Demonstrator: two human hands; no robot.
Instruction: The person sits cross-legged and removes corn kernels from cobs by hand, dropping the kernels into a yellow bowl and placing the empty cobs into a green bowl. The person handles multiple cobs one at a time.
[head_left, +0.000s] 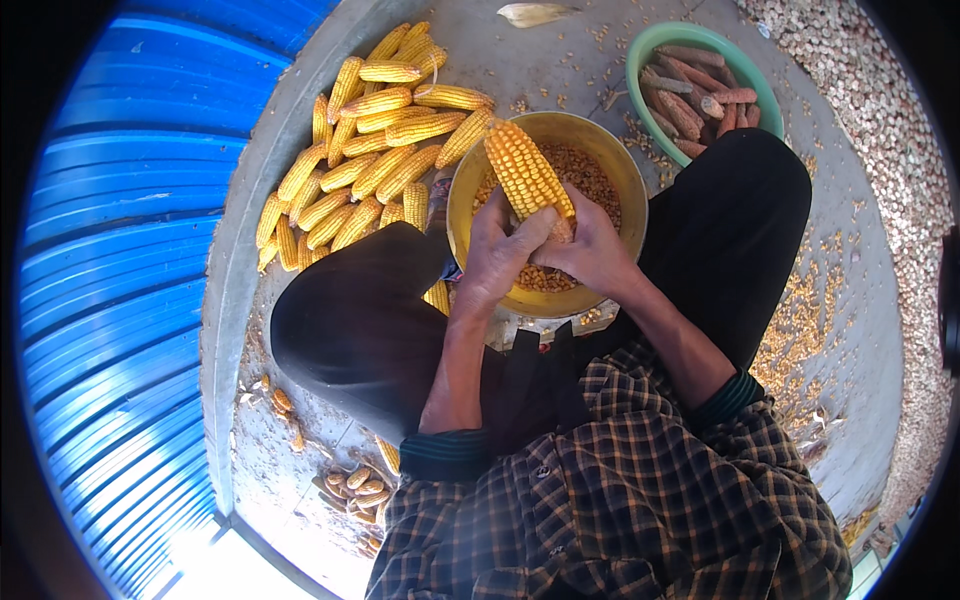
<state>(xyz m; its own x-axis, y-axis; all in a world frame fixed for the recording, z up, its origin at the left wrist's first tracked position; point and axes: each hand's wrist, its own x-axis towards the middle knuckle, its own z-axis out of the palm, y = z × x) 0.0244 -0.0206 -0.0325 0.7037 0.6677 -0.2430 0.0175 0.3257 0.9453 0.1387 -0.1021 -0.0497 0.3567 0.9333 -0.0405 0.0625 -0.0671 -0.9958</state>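
Both my hands grip one yellow ear of corn (528, 166) at its lower end, where some kernels are off and the reddish cob shows. My left hand (499, 244) is on the left side of the ear, its thumb pressed on the kernels. My right hand (592, 240) wraps the lower right side. The ear tilts up and to the left over a yellow round basin (637, 217), which stands between my legs and holds many loose kernels (589, 176). Part of the kernels is hidden under my hands.
A heap of corn ears (382, 150) lies left of the basin, by a blue corrugated wall (127, 247). A green basin (640, 49) of bare cobs (679, 112) stands at the upper right. Loose kernels (799, 322) and a dry husk (536, 13) lie on the concrete floor.
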